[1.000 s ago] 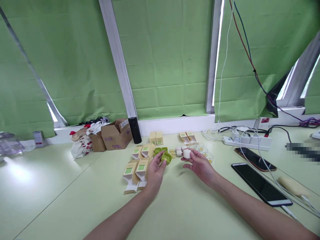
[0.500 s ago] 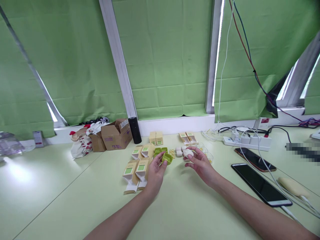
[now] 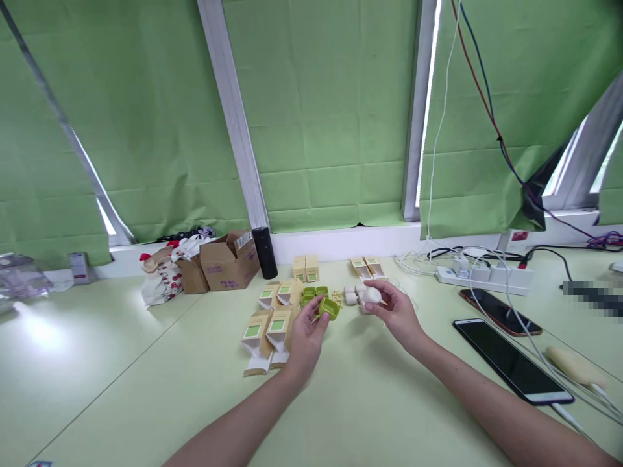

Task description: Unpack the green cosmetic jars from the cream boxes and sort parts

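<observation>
Pinched in my left hand (image 3: pixel 306 337) is a small, hollow olive-green holder (image 3: pixel 329 307), its opening turned up and toward me. My right hand (image 3: pixel 400 318) grips a smooth white rounded piece (image 3: pixel 372 296) between thumb and fingers, a little to the right of the green holder and apart from it. Several similar green holders (image 3: pixel 321 291) lie on the table just behind my left hand. Small yellow pieces (image 3: pixel 337 297) sit right of them, then several white rounded pieces (image 3: pixel 350 296), partly hidden by my right hand. Opened small cartons (image 3: pixel 253 329) with green labels lie left of my left hand.
Closed cartons (image 3: pixel 305 268) and more opened ones (image 3: pixel 368 267) stand farther back. Behind them are a cardboard box (image 3: pixel 228 264) and a black cylinder (image 3: pixel 264 253). On the right lie two phones (image 3: pixel 511 360), a power strip (image 3: pixel 509 279) and loose cables.
My right hand has turned the white piece and lifted it slightly, so more of it shows. The left hand keeps the green holder at nearly the same place. The view has shifted a little.
</observation>
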`<action>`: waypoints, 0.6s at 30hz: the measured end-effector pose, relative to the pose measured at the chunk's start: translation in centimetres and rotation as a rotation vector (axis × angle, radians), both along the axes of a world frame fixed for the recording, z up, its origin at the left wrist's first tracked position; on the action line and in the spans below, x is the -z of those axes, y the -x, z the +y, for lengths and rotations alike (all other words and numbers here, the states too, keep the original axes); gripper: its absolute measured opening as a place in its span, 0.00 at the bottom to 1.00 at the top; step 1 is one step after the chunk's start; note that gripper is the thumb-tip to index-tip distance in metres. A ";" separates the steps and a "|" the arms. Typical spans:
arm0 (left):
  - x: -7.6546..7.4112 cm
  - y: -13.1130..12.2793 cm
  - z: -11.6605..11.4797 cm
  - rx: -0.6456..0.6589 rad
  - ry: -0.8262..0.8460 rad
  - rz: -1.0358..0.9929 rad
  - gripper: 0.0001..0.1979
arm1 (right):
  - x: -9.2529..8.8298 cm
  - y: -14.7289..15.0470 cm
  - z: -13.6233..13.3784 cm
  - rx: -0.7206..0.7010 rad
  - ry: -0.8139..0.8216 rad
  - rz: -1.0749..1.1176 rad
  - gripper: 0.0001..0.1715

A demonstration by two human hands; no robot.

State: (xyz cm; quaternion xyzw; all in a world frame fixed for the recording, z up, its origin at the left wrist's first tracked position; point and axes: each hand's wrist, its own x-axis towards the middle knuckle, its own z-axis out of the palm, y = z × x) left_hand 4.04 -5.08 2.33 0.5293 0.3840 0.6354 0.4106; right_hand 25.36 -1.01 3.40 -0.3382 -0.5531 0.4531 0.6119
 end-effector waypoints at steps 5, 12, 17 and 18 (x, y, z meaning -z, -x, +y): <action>-0.1 0.0 0.0 -0.027 -0.007 -0.002 0.31 | 0.6 -0.2 1.1 0.173 -0.166 -0.303 0.18; -0.3 0.0 -0.3 -0.015 -0.008 0.005 0.30 | 2.4 1.0 3.1 0.138 -0.485 -0.773 0.26; -0.1 0.0 -0.2 -0.017 -0.002 -0.003 0.30 | 3.9 1.7 4.3 0.255 -0.550 -1.014 0.28; -0.1 0.0 -0.2 -0.019 -0.004 0.000 0.30 | 4.0 1.7 4.3 0.288 -0.552 -1.058 0.27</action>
